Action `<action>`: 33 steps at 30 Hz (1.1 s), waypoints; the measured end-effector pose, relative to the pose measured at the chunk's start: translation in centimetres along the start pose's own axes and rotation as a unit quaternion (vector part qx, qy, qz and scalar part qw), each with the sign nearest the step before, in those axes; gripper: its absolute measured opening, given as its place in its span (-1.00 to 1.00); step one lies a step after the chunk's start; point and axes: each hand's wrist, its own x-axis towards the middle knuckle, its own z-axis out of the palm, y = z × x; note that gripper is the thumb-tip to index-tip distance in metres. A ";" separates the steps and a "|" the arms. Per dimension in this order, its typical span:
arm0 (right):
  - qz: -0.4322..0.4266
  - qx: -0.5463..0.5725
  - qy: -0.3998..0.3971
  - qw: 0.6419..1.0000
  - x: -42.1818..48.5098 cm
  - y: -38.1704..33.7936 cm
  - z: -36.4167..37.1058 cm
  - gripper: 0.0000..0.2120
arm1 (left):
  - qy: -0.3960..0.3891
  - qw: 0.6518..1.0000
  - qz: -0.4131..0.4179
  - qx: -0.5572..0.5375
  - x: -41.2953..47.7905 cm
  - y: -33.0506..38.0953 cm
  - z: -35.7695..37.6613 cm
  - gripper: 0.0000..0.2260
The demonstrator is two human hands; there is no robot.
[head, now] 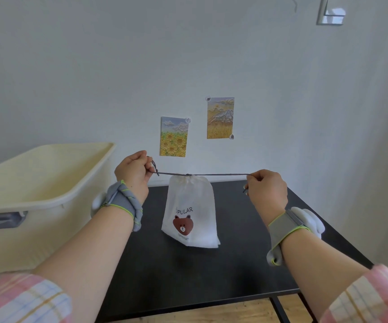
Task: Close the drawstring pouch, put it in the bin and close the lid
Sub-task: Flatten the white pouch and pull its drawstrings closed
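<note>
A white drawstring pouch (191,213) with a brown bear print hangs above the black table (246,271), its mouth cinched tight at the top. A dark drawstring (218,175) runs taut and level out of both sides of the mouth. My left hand (133,174) pinches the left end of the string, and my right hand (266,188) pinches the right end. The cream plastic bin (37,197) stands at the left with its top open; no lid shows in view.
The bin has a grey handle (2,219) on its near side. Two painted cards (173,136) are stuck to the white wall behind the table. The table's front edge runs across the bottom, with wooden floor (246,311) below it.
</note>
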 end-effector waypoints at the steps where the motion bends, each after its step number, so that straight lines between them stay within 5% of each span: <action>1: 0.008 -0.012 -0.003 1.000 0.1 0.4 -0.1 -0.80 | 0.012 1.000 0.004 0.007 0.2 -0.2 -0.2 -0.90; 15: 0.044 -0.047 -0.022 0.998 0.7 2.6 -0.4 -0.78 | 0.095 0.995 0.022 0.022 0.5 -1.0 -0.9 -0.77; 21: 0.060 -0.112 -0.102 0.987 1.0 1.4 -0.1 -0.77 | 0.021 1.000 0.016 0.011 0.1 -0.4 -0.7 -0.87; 27: -0.098 0.008 -0.240 0.966 -1.6 -5.3 3.6 -0.69 | -0.026 1.000 0.000 0.003 -0.1 -0.4 -0.4 -0.86; 31: -0.153 -0.114 -0.328 0.925 -3.5 -7.1 7.8 -0.32 | -0.049 0.999 0.010 0.022 -0.2 0.1 -1.5 -0.91; 33: -0.166 -0.175 -0.321 0.916 -3.6 -6.5 8.6 -0.32 | -0.048 0.998 0.006 0.046 -0.1 -0.2 -2.2 -0.96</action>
